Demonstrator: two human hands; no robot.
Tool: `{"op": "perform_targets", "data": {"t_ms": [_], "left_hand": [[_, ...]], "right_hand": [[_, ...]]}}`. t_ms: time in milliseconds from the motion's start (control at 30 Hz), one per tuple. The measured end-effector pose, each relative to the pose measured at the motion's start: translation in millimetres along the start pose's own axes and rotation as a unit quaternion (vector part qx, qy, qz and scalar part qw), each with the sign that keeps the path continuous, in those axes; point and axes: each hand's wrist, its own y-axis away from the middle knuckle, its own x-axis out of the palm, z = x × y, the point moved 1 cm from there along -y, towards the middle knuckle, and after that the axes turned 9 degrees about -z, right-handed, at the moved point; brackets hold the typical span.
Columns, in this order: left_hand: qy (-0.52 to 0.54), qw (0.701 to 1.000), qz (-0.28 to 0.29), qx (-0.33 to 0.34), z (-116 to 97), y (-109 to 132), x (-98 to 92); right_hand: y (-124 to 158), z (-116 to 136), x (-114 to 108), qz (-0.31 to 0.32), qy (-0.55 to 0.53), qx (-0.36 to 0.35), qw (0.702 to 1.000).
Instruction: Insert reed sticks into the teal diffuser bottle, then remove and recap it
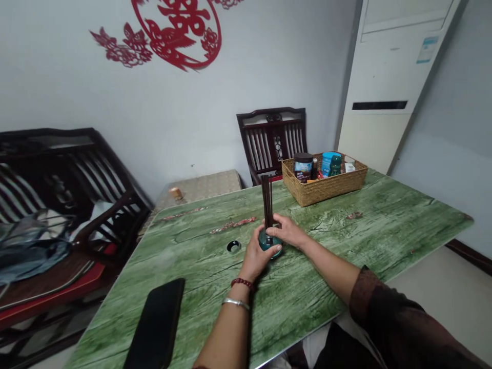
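Observation:
A small teal glass bottle [270, 245] stands on the green wood-grain table [346, 246], with several dark reed sticks [267, 201] rising upright from its neck. My left hand [254, 256] is wrapped round the bottle's left side, fingers closed on it. My right hand [287, 230] holds the bottle from the right, fingers curled near the base of the sticks. A small round black-and-silver cap [233, 247] lies on the table just left of my left hand.
A black phone [157, 323] lies near the table's front left edge. A wicker basket [326, 187] with jars and bottles sits at the far side. A dark wooden chair [273, 138] stands behind the table, a wooden bench [57, 205] to the left, a white standing air conditioner [388, 77] at right.

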Motion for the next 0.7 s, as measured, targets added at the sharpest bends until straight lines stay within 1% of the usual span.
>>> {"op": "perform_targets", "data": {"t_ms": [133,200,267,367,433,500,567,600,633,700], "left_hand": [[-0.011,1.000,0.006,0.017,6,-1,1.5],[-0.014,1.000,0.005,0.027,8,-2,2.2],[-0.016,0.999,0.006,0.035,9,-2,2.7],[-0.020,0.999,0.012,0.029,9,-3,2.4],[-0.025,0.999,0.017,0.020,8,-4,1.5],[-0.031,0.999,0.022,0.016,6,-4,0.7],[-0.041,0.999,0.022,0.010,5,-3,-0.1],[-0.045,0.999,0.021,0.004,4,-3,-0.5],[-0.046,0.999,0.022,-0.001,3,-3,-0.9],[-0.038,0.999,0.026,-0.005,2,-2,-2.0]], "right_hand": [[-3,3,4,-0.018,0.102,-0.043,0.994],[-3,4,7,-0.013,0.128,-0.074,0.989],[-3,5,10,-0.009,0.137,-0.088,0.987],[-4,5,14,-0.041,0.112,-0.052,0.992],[-7,12,15,-0.088,0.069,-0.038,0.993],[-11,29,13,-0.151,-0.001,-0.053,0.987],[-15,54,4,-0.209,-0.079,-0.080,0.971],[-16,66,-3,-0.228,-0.106,-0.093,0.963],[-16,78,-13,-0.239,-0.115,-0.105,0.959],[-13,93,-38,-0.234,-0.065,-0.113,0.963]]}}
